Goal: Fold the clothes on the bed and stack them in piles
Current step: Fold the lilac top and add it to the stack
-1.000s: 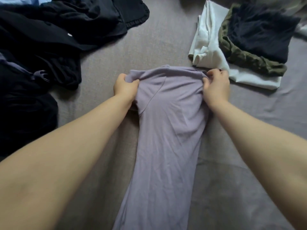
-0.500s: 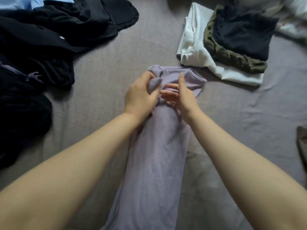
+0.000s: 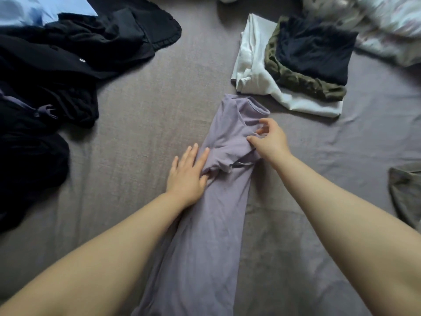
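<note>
I see the long lilac knit garment (image 3: 205, 224) stretched down the grey bed sheet (image 3: 141, 124), near the folded pile (image 3: 293, 71). My left hand (image 3: 186, 176) lies flat, fingers straight (pressing a sleeve); my right hand (image 3: 271, 137) pinches a fold.

Grey bedsheet (image 3: 159, 115), pale patterned bedding (image 3: 391, 26) at top right

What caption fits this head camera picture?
Left hand presses the lilac shirt flat while right hand pinches its folded sleeve.
</note>
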Tool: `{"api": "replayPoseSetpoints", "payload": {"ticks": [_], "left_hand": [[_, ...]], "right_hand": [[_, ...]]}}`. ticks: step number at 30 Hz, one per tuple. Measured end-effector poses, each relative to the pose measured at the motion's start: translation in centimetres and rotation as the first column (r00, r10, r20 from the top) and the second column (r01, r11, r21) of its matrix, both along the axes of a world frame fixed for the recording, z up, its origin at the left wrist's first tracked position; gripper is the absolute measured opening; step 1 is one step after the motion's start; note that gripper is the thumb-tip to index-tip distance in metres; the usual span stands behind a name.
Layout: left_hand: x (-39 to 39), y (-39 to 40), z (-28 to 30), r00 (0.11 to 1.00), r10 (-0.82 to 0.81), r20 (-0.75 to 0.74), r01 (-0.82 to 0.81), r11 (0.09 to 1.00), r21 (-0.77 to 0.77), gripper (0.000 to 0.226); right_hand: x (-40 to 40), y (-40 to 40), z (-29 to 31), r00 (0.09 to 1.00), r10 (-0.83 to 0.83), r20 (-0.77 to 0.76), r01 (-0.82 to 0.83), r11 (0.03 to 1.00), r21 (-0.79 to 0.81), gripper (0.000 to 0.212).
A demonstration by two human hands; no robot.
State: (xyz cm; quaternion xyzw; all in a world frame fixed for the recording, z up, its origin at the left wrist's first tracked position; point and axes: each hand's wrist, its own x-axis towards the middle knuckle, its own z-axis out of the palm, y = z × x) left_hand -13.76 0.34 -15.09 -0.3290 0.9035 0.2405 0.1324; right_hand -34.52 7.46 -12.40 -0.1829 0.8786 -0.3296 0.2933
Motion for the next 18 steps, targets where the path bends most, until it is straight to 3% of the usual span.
{"api": "replayPoseSetpoints", "payload": {"ticks": [2,4,6,9,10,14,18], "left_hand": [[0.9,-0.1,-0.1,0.995,0.08,-0.058,-0.082,0.996,-0.036,0.062],[1.4,0.0,0.4,0.937,0.294,-0.188,-0.301,0.954,-0.009,0.046],[1.6,1.1,1.1,0.877,0.428,-0.217,-0.428,0.902,0.051,0.042],[2.5,3.3,1.6,0.968,0.251,-0.029,-0.249,0.968,0.04,0.082],[2.8,4.0,1.6,0.976,0.217,0.03,-0.219,0.974,0.057,0.085],[3.8,5.2,1.4,0.951,0.307,-0.02,-0.304,0.948,0.095,0.065],[4.4,5.1,1.5,0.893,0.443,-0.076,-0.436,0.895,0.094,0.059]], "right_hand": [[0.7,0.3,0.0,0.997,0.056,-0.05,-0.057,0.998,-0.015,0.051],[1.4,0.6,-0.1,0.993,0.119,-0.016,-0.119,0.993,-0.009,0.052],[2.1,1.0,-0.2,0.998,0.064,0.013,-0.064,0.997,-0.042,0.054],[2.9,1.4,-0.4,1.0,0.001,0.024,0.001,0.996,-0.086,0.059],[3.1,1.5,-0.4,1.0,0.016,0.006,-0.015,0.998,-0.065,0.059],[3.3,1.1,-0.2,0.997,0.009,-0.073,-0.009,1.0,0.009,0.047],[2.6,-1.0,1.4,0.999,-0.015,0.047,0.021,0.991,-0.13,0.015]]}}
